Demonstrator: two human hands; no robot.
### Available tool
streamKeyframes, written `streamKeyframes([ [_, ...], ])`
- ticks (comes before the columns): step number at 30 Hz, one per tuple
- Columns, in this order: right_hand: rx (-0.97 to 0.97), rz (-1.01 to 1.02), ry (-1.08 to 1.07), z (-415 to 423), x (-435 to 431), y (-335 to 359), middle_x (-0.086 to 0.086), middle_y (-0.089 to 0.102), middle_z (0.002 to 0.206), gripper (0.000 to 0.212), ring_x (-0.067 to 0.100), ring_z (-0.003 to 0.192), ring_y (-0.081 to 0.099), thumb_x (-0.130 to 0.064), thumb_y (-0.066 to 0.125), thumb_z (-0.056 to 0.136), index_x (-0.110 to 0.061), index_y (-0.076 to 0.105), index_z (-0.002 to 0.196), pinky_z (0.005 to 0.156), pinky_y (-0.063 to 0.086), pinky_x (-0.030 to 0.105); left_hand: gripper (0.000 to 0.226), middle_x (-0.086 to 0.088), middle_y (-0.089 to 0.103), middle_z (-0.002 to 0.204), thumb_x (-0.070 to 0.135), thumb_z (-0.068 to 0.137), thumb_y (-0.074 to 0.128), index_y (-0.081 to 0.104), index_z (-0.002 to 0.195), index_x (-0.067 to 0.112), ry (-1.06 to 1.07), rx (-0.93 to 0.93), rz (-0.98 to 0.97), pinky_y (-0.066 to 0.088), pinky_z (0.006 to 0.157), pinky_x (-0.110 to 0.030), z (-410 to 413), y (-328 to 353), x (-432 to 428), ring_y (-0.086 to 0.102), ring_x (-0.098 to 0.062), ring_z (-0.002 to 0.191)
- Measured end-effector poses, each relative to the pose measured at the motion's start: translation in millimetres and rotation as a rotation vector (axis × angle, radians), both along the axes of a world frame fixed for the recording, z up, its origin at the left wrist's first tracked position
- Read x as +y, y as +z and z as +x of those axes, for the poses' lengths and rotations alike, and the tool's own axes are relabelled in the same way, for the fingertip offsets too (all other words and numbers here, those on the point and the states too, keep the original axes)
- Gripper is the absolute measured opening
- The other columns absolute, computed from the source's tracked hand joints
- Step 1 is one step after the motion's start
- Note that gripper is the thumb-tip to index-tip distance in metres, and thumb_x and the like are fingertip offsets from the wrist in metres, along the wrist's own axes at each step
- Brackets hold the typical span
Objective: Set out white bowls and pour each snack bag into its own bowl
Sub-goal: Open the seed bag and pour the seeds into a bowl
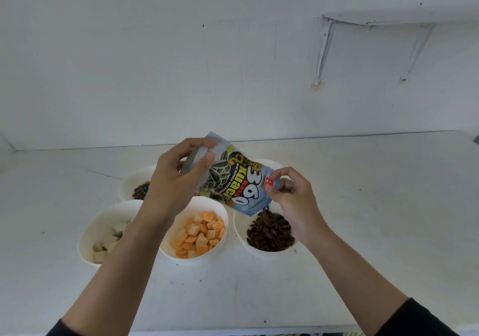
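A light-blue sunflower seed bag (234,182) is held upside down and tilted, its mouth low over the right white bowl (239,228), where dark seeds (270,232) are piled. My left hand (176,180) grips the bag's raised bottom end. My right hand (290,193) pinches the lower corner near the mouth. The middle bowl (223,211) holds orange square crackers (199,234). Pale snack pieces (103,247) lie in the left bowl (89,232). A bowl behind (129,180) has coloured candies (141,190), partly hidden by my left hand.
The bowls stand on a white counter (363,206) that runs back to a white wall. Part of another white bowl rim (272,163) shows behind the bag. A white shelf bracket (324,48) hangs on the wall at upper right.
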State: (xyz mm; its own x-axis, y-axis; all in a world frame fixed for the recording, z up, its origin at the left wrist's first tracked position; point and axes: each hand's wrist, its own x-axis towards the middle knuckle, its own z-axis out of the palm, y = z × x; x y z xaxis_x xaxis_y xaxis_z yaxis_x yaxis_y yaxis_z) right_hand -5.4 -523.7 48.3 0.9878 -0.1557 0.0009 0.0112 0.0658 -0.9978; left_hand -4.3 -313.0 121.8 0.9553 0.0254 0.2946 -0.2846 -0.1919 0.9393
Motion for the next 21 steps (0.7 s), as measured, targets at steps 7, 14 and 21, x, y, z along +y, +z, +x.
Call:
streamKeyframes([
  [7,-0.099,0.027,-0.011,7.5,-2.4,33.8,0.015,0.076,0.086,0.021,0.023,0.095,0.075,0.003,0.068,0.091,-0.017,0.060,0.090,0.073,0.057,0.030,0.015,-0.003,0.075,0.103,0.019,0.096,0.067,0.071,0.110,0.015,-0.003,-0.114,0.059,0.065,0.068,-0.045,12.2,41.3,1.1,0.073,-0.020,0.092],
  [14,-0.178,0.052,-0.038,17.1,-3.2,64.4,0.039,0.063,0.099,0.022,0.040,0.103,0.068,0.001,0.068,0.091,-0.021,0.062,0.089,0.084,0.056,0.039,0.012,-0.003,0.075,0.100,0.020,0.096,0.068,0.072,0.107,0.020,-0.006,-0.240,0.072,0.063,0.073,-0.053,19.3,80.5,-6.0,0.073,-0.026,0.091],
  [21,-0.175,0.101,-0.049,17.2,-4.4,66.5,0.041,0.061,0.101,0.020,0.040,0.108,0.067,0.000,0.069,0.091,-0.019,0.064,0.092,0.096,0.055,0.050,0.012,0.010,0.071,0.090,0.019,0.097,0.067,0.072,0.108,0.019,-0.027,-0.284,0.139,0.062,0.060,-0.030,26.7,95.1,-12.0,0.069,-0.001,0.076],
])
